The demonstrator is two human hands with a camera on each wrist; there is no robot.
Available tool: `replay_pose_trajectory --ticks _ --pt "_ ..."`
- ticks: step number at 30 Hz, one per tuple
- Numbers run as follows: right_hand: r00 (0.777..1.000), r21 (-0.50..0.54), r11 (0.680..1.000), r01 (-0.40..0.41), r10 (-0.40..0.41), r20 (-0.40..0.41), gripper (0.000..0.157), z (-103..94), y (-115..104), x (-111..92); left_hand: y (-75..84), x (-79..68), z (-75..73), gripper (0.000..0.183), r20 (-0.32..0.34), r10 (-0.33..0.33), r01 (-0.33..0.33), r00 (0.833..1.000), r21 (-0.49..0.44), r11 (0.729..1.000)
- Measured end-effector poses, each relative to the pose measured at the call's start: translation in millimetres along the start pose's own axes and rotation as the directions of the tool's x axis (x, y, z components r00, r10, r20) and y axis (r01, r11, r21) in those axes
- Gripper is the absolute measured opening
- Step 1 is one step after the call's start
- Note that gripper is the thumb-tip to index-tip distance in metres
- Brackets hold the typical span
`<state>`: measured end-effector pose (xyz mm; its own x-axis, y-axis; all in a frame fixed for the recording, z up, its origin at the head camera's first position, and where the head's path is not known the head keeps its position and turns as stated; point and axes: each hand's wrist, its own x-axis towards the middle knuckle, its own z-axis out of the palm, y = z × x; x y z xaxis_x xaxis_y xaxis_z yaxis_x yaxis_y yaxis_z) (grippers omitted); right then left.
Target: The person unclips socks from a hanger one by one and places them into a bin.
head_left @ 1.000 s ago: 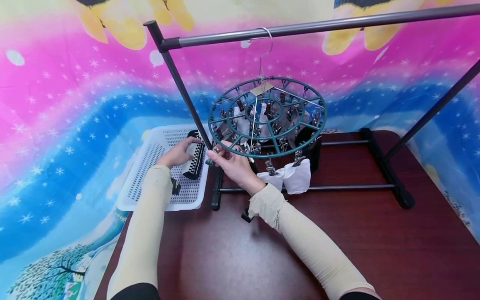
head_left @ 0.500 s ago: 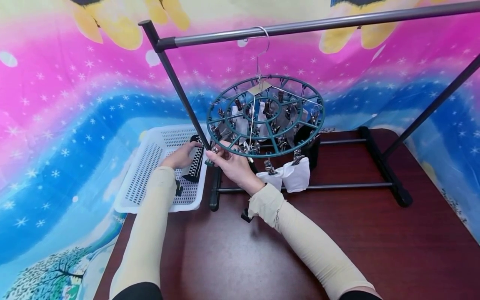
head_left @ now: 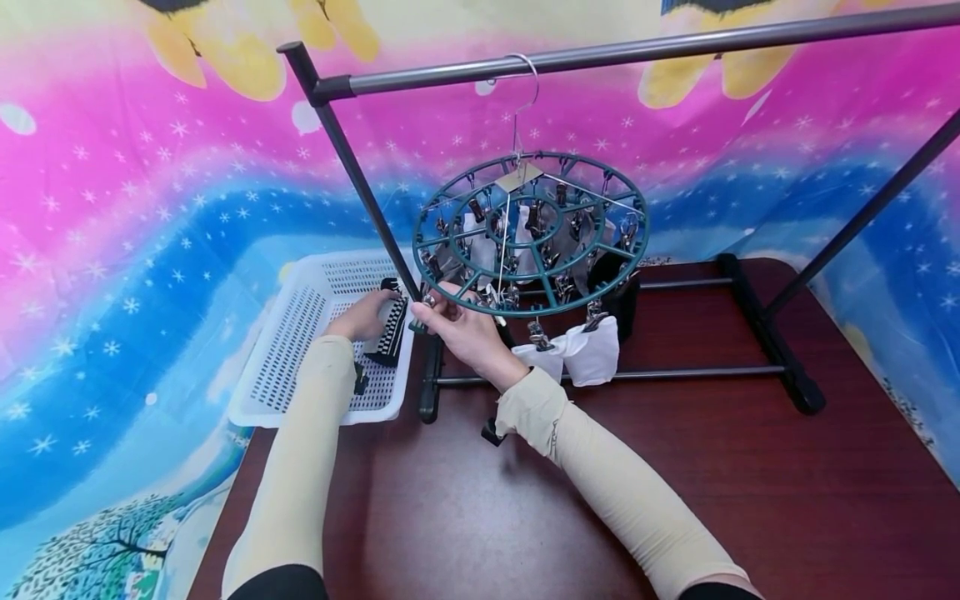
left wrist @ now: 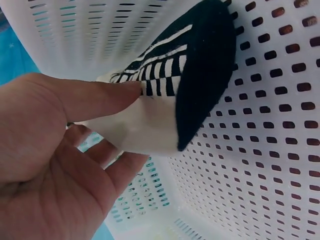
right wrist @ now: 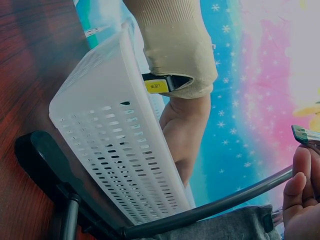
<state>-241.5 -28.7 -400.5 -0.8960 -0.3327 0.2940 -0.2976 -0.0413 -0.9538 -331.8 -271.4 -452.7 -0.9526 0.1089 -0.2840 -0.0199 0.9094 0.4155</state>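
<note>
In the head view my left hand (head_left: 362, 317) reaches into the white plastic basket (head_left: 262, 367). It pinches a black-and-cream sock (left wrist: 165, 82) with stripes and checks, thumb on top and fingers beneath, as the left wrist view shows. A small black item (head_left: 362, 380) lies in the basket near that wrist. My right hand (head_left: 472, 333) pinches a clip (right wrist: 306, 135) at the near left edge of the round green clip hanger (head_left: 558, 292). Most of this clip is hidden by the fingers in the head view. White socks (head_left: 592, 350) hang from other clips.
A dark metal rack (head_left: 360, 183) stands on the reddish-brown table (head_left: 637, 483) and carries the hanger by a hook. Its left post rises between basket and hanger. Grey cloth (right wrist: 215, 225) hangs near my right hand. A printed backdrop (head_left: 187, 208) surrounds the table.
My left hand has shifted slightly nearer and closed in on the sock, which has moved a little within the basket. The right hand keeps its place at the clip.
</note>
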Motion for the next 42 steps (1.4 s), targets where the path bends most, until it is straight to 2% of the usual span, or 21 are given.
replay_pose_trajectory --ticks 7,12,15,28,42 --pt "1.000 -0.016 1.000 -0.001 0.001 0.004 0.019 -0.1 -0.7 -1.5 -1.6 -4.0 2.0 0.082 0.038 -0.068 0.065 0.997 0.065 0.996" --pt "1.000 -0.015 1.000 0.000 0.000 0.005 0.017 -0.3 -1.1 -1.3 -1.0 -2.8 4.9 0.083 0.087 -0.154 0.150 0.984 0.051 0.987" --pt "1.000 -0.016 1.000 0.000 0.000 0.004 0.016 -0.2 -1.5 -1.1 -2.3 -1.7 7.3 0.083 0.097 -0.181 0.178 0.979 0.039 0.983" --pt "1.000 -0.028 1.000 -0.006 0.006 0.005 0.018 0.6 -2.4 -1.5 -5.5 -4.3 10.1 0.075 0.097 -0.223 0.223 0.970 0.001 0.975" --pt "1.000 -0.024 1.000 0.015 -0.015 -0.002 0.017 0.8 -1.2 -1.5 -5.3 -3.3 9.3 0.068 0.095 -0.220 0.217 0.971 0.041 0.975"
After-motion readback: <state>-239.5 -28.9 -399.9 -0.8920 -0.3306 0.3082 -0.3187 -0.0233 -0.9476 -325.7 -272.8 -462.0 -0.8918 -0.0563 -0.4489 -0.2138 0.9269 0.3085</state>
